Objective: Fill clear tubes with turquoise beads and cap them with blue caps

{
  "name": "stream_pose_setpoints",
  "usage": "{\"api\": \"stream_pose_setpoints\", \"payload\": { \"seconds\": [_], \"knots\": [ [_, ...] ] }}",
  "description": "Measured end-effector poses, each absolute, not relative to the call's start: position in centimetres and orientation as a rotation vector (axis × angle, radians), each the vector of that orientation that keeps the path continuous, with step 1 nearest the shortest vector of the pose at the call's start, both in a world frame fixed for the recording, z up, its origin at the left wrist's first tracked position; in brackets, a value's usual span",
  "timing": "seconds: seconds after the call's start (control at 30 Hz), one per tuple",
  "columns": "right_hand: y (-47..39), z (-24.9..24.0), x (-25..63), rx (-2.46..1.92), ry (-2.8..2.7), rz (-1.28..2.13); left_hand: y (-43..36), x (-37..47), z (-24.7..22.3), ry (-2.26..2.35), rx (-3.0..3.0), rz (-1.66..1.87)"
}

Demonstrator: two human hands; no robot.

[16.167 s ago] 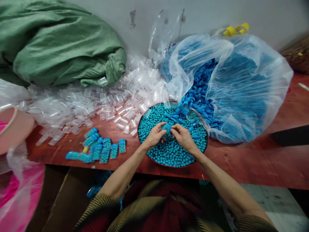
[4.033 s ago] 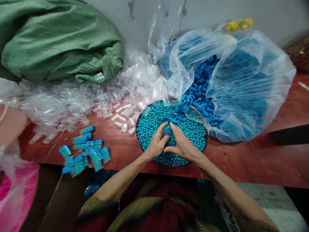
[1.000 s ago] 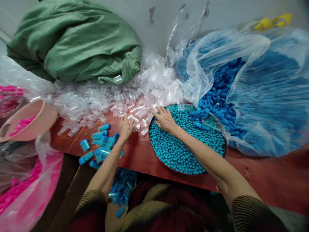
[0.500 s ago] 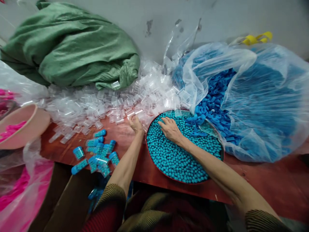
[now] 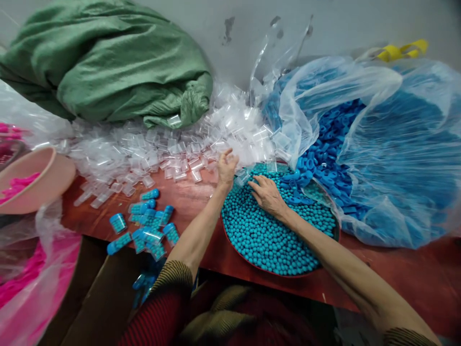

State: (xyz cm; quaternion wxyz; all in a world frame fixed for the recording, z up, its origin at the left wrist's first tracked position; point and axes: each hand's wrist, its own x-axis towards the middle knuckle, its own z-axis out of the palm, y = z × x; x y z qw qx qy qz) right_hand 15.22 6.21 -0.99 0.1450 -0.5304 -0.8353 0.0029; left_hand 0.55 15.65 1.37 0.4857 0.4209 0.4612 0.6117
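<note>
My left hand point(image 5: 226, 169) is raised at the left rim of a round red tray point(image 5: 230, 240), its fingers apart and slightly curled. Small turquoise beads point(image 5: 277, 240) fill the tray. Just right of that hand, a clear plastic tube point(image 5: 243, 177) sits over the beads at the upper left; whether the hand touches it I cannot tell. My right hand point(image 5: 270, 196) rests palm down on the beads with its fingers spread, fingertips close to the tube. Several blue caps point(image 5: 297, 179) lie on the beads at the tray's upper right.
Loose clear tubes point(image 5: 144, 149) are heaped along the back, below a green sack point(image 5: 118, 67). Bead-filled tubes with blue caps point(image 5: 149, 218) lie at left. A plastic bag point(image 5: 403, 158) of blue caps stands at right. A pink bowl point(image 5: 54, 178) sits far left.
My left hand has moved right from the edge of the clear tube heap to the tray's rim. A clear tube now shows between the hands. My right hand stays on the beads.
</note>
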Motion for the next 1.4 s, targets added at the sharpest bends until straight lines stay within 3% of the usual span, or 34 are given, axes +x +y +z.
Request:
{"api": "stream_pose_setpoints", "payload": {
  "seconds": [0.33,0.5,0.6,0.73,0.9,1.1,1.27,1.4],
  "knots": [
    [5.9,-1.5,16.3,-1.669,-2.274,-0.048,9.9,5.5,5.4,1.092,1.985,1.024],
    [5.4,-0.8,17.4,-1.807,-2.233,-0.037,7.5,-1.4,5.4,1.531,2.041,0.928],
    [4.7,0.3,17.5,-1.886,-2.207,-0.091,5.8,-7.8,3.4,1.816,1.968,0.554],
    [3.6,1.9,15.4,-1.836,-2.282,-0.181,4.1,-12.0,0.3,1.706,2.011,0.161],
    [3.5,1.8,11.5,-1.599,-2.523,-0.085,6.5,-9.9,-0.8,1.535,2.199,0.215],
    [4.8,1.1,11.8,-1.606,-2.551,-0.086,10.7,-8.8,-0.5,1.465,2.196,0.152],
    [3.3,0.9,14.3,-1.632,-2.474,-0.025,11.1,-9.7,-1.6,1.476,2.040,0.463],
    [-1.8,1.0,16.0,-1.121,-2.650,0.152,10.4,-10.7,-0.3,1.473,1.673,0.653]
  ]
}}
